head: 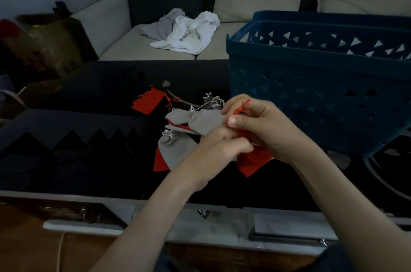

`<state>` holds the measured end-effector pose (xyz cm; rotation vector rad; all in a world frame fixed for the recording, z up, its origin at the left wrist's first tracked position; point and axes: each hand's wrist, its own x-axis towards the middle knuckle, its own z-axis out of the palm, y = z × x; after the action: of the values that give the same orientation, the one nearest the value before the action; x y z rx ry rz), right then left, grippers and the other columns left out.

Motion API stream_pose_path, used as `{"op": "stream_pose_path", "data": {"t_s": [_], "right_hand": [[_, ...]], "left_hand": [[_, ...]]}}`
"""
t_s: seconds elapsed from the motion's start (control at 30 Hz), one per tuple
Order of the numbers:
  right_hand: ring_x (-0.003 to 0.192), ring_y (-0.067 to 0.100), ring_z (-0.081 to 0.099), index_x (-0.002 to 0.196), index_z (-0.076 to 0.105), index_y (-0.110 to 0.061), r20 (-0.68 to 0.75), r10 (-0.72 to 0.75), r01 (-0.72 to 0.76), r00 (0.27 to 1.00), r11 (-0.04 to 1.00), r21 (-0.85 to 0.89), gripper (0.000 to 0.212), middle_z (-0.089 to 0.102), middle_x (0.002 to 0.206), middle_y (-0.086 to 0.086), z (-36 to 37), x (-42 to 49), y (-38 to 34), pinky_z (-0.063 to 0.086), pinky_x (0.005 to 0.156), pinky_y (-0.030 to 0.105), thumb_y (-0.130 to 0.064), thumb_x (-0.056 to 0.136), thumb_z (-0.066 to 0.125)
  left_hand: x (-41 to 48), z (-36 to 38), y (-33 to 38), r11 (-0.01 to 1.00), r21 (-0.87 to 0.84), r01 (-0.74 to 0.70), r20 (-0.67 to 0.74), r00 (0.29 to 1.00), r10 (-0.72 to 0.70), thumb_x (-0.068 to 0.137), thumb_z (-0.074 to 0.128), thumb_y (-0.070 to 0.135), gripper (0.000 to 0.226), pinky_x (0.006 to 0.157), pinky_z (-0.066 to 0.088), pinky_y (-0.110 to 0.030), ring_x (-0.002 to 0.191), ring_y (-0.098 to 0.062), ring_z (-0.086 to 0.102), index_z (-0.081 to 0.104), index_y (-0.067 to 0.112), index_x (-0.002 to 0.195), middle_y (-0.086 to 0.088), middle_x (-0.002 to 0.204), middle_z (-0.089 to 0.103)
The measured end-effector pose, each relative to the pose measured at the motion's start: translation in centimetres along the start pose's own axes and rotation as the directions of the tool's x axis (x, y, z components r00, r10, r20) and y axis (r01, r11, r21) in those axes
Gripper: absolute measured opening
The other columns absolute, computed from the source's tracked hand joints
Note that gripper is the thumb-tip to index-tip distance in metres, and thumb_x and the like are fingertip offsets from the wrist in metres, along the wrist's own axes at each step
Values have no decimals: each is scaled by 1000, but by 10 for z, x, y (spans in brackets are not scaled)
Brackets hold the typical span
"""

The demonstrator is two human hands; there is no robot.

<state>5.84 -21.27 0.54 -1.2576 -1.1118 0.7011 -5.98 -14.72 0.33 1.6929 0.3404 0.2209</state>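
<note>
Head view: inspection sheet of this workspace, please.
Surface: dark table, patterned, dimly lit.
Job's things: red pouch held in both hands, its drawstring raised; grey pouches piled beside it; spare red pouch lying apart.
Clutter: blue basket on the table's right.
Grippers: left hand grips the red pouch; right hand pinches the drawstring.
Cables: pale cord at lower left, off the table.
Surroundings: sofa behind, crumpled clothes on it; brown box at left.

2 bare forearms reach forward, left hand [219, 149] and right hand [264, 126] touching, fingers curled in pinches.
</note>
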Motion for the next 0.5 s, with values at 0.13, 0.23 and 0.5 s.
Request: {"op": "stream_pose_path", "data": {"t_s": [0.13, 0.23, 0.5], "right_hand": [[66, 25, 51, 76, 67, -14, -104, 45, -46, 994, 999, -6, 9, 59, 71, 7, 1, 0, -2, 43, 57, 26, -19, 83, 66], [72, 19, 58, 92, 69, -13, -133, 48, -47, 990, 999, 4, 27, 63, 78, 6, -7, -2, -1, 48, 67, 22, -33, 88, 52], [72, 11, 58, 81, 68, -12, -87, 84, -102, 993, 970, -219, 9, 66, 78, 10, -11, -9, -5, 46, 73, 28, -18, 85, 64]], "left_hand": [[0, 1, 1, 1000, 10, -12, -70, 997, 13, 100, 44, 22, 34, 51, 33, -10, 43, 3, 42, 64, 14, 73, 15, 43, 43], [1, -2, 1, 998, -48, -31, -134, 991, 24, 102, 38, 28, 42, 52, 28, -16, 47, -3, 29, 64, 15, 72, 10, 48, 29], [4, -10, 0, 986, -167, 6, -297, 953, -56, 100, 38, 27, 42, 56, 22, -28, 51, -11, 25, 65, 9, 74, 5, 45, 28]]}}
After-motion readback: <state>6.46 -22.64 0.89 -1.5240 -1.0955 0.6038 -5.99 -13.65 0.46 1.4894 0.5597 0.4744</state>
